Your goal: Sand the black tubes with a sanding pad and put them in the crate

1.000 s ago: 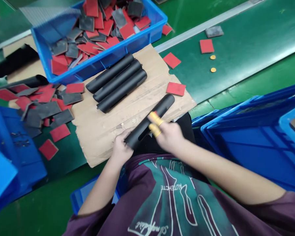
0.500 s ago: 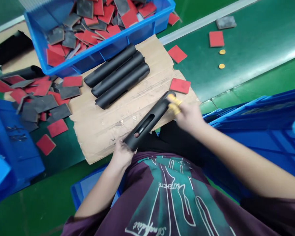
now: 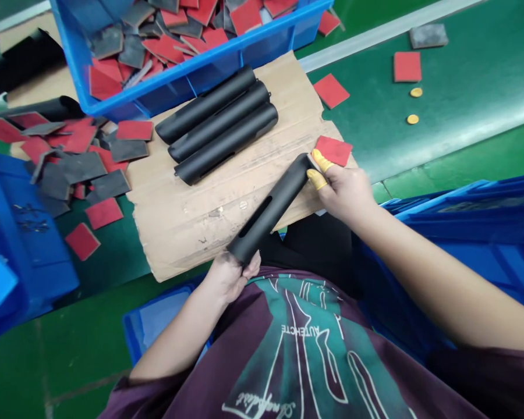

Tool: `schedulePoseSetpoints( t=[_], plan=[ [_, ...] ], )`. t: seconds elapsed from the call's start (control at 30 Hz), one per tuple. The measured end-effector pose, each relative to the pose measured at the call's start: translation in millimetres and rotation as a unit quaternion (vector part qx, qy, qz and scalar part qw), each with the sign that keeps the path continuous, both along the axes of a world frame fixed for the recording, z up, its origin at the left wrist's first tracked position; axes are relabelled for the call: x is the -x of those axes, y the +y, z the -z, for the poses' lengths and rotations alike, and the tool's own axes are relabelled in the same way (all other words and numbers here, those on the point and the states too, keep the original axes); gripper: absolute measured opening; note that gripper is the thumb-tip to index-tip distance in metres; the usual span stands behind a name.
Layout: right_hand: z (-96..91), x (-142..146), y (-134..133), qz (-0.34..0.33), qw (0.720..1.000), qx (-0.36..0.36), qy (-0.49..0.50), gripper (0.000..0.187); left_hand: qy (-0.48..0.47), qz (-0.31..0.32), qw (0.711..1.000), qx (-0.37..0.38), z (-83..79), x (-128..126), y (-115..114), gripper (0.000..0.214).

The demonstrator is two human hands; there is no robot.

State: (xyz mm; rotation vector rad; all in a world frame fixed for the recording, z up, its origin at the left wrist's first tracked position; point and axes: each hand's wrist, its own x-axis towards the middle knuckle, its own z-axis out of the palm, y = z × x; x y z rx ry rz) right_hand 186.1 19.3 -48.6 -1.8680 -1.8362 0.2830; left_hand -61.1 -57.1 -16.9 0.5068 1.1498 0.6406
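A black tube with a long slot in its side slants over the cardboard's front edge. My left hand is closed round its lower end. At the upper end, my right hand has yellow finger covers on two fingers and pinches a thin pad, seen edge-on, against the tube's rim. Most of this pad is hidden. Just behind those fingers a red square pad lies on the cardboard sheet. Three similar black tubes rest side by side farther back on the sheet.
A blue bin full of red and grey pads stands at the back. More loose pads are heaped at left, beside another blue bin. Several pads and two yellow rings lie on the green surface at right. Blue crates stand at right.
The tube has rolled in my left hand, so its slot now faces more to the side. My right hand, blurred before, is now sharp at the tube's upper end. The whole view has shifted slightly.
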Motion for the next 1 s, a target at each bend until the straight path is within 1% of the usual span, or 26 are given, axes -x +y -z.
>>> schedulePoseSetpoints(
  t=[0.07, 0.13, 0.17, 0.23, 0.27, 0.3, 0.33, 0.4, 0.47, 0.5, 0.53, 0.57, 0.6, 0.63, 0.67, 0.73, 0.77, 0.8, 0.83, 0.87, 0.93, 0.97, 1.0],
  plan=[
    [-2.7, -2.6, 3.3, -0.029, 0.999, 0.007, -0.012, 0.046, 0.046, 0.004, 0.998, -0.051, 5.9, 8.5, -4.3, 0.019],
    [-4.7, -6.0, 7.2, -0.052, 0.998, 0.018, -0.025, 0.046, 0.111, -0.016, 0.986, -0.122, 9.9, 17.4, -5.9, 0.018],
    [-5.3, -7.7, 9.8, -0.058, 0.997, 0.027, -0.033, 0.047, 0.145, -0.024, 0.975, -0.166, 10.7, 21.1, -5.5, 0.026],
    [-6.7, -7.5, 12.7, -0.072, 0.996, 0.043, -0.041, 0.05, 0.209, -0.021, 0.942, -0.26, 9.3, 25.5, -3.3, 0.043],
    [-8.4, -3.6, 10.9, -0.085, 0.995, 0.045, -0.04, 0.051, 0.23, -0.012, 0.928, -0.293, 7.4, 25.9, -2.1, 0.048],
    [-11.1, 3.7, 5.7, -0.102, 0.993, 0.043, -0.035, 0.052, 0.237, -0.005, 0.923, -0.304, 5.2, 25.3, -0.9, 0.052],
    [-14.9, 14.5, -3.5, -0.122, 0.991, 0.039, -0.028, 0.051, 0.235, -0.005, 0.925, -0.297, 3.0, 23.7, -0.2, 0.055],
    [-24.9, 43.2, -31.4, -0.178, 0.984, 0.02, -0.014, 0.048, 0.211, -0.019, 0.944, -0.253, -0.1, 19.0, 0.2, 0.057],
    [-34.6, 70.6, -60.1, -0.264, 0.964, -0.018, -0.004, 0.044, 0.173, -0.057, 0.96, -0.214, -0.4, 14.0, -0.6, 0.047],
    [-37.4, 79.2, -69.1, -0.304, 0.952, -0.037, 0.001, 0.043, 0.155, -0.078, 0.964, -0.204, 0.5, 11.9, -1.1, 0.038],
    [-38.0, 82.5, -72.1, -0.329, 0.943, -0.045, 0.006, 0.042, 0.139, -0.097, 0.965, -0.2, 1.9, 10.4, -1.5, 0.029],
    [-36.3, 80.2, -68.6, -0.335, 0.941, -0.042, 0.012, 0.041, 0.128, -0.115, 0.965, -0.198, 3.4, 9.3, -1.7, 0.021],
    [-32.5, 72.9, -59.4, -0.319, 0.947, -0.029, 0.02, 0.04, 0.121, -0.129, 0.965, -0.195, 5.0, 8.5, -1.7, 0.017],
    [-27.4, 62.2, -46.3, -0.284, 0.958, -0.015, 0.032, 0.039, 0.115, -0.135, 0.966, -0.189, 6.2, 7.9, -1.6, 0.016],
    [-21.9, 50.8, -32.0, -0.235, 0.971, 0.003, 0.043, 0.04, 0.112, -0.14, 0.966, -0.184, 7.1, 7.2, -1.4, 0.016],
    [-14.7, 36.1, -11.4, -0.143, 0.987, -0.008, 0.072, 0.043, 0.108, -0.146, 0.968, -0.174, 7.6, 5.1, -1.0, 0.016],
    [-14.4, 36.6, -9.4, -0.119, 0.99, -0.01, 0.079, 0.044, 0.106, -0.151, 0.968, -0.17, 7.5, 3.6, -0.8, 0.014],
    [-16.4, 43.0, -13.9, -0.116, 0.99, -0.01, 0.079, 0.044, 0.104, -0.154, 0.968, -0.166, 7.3, 2.0, -0.7, 0.011],
    [-20.1, 53.9, -23.8, -0.134, 0.988, -0.005, 0.073, 0.044, 0.103, -0.159, 0.968, -0.162, 7.1, 0.3, -0.6, 0.007],
    [-24.8, 66.8, -36.6, -0.185, 0.981, 0.014, 0.054, 0.043, 0.102, -0.163, 0.969, -0.157, 7.1, -1.2, -0.5, 0.004],
    [-32.9, 87.8, -58.4, -0.303, 0.953, 0.034, 0.003, 0.041, 0.102, -0.169, 0.969, -0.149, 8.0, -2.8, -0.3, 0.008],
    [-34.6, 91.5, -62.1, -0.315, 0.948, 0.033, 0.001, 0.039, 0.103, -0.17, 0.969, -0.147, 8.8, -2.9, -0.2, 0.011],
    [-34.3, 89.6, -59.8, -0.307, 0.951, 0.04, -0.004, 0.039, 0.104, -0.171, 0.969, -0.147, 9.7, -2.6, -0.1, 0.011]
  ],
)
